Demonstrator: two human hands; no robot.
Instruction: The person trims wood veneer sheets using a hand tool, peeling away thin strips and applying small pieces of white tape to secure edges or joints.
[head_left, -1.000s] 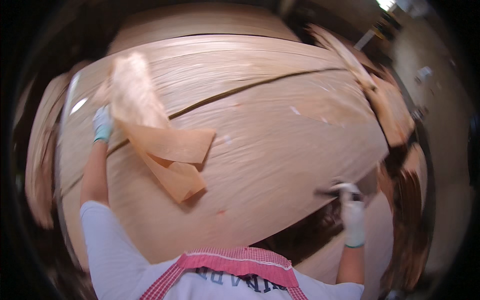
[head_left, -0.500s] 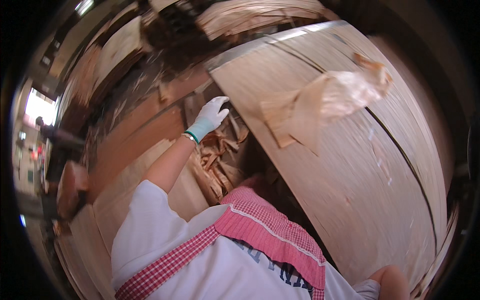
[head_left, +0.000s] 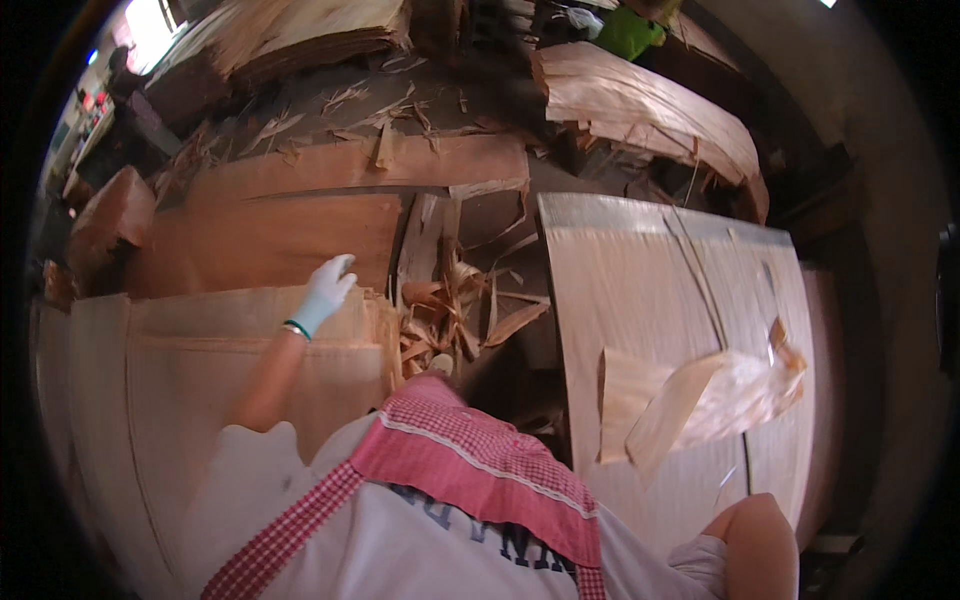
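My left hand [head_left: 329, 291], in a white glove with a green cuff, hovers over the inner far corner of the left stack of pale wood veneer sheets [head_left: 250, 370]. Its fingers are loosely extended and apart, holding nothing; whether they touch the wood I cannot tell. A reddish-brown sheet [head_left: 270, 240] lies just beyond that stack. To my right is a broad stack of pale veneer [head_left: 640, 300], with a crumpled veneer piece [head_left: 700, 405] on top. My bare right arm [head_left: 760, 545] enters at the lower right; its hand is out of sight.
Torn veneer strips [head_left: 450, 315] litter the gap between the two stacks. More scraps [head_left: 350, 125] lie on the floor beyond. Further stacks of sheets [head_left: 320, 30] stand at the far left, and a bent bundle of veneer [head_left: 650, 110] lies at the far right.
My left hand has left the near edge of the right stack and moved over the left stack. The view has swung round to the left.
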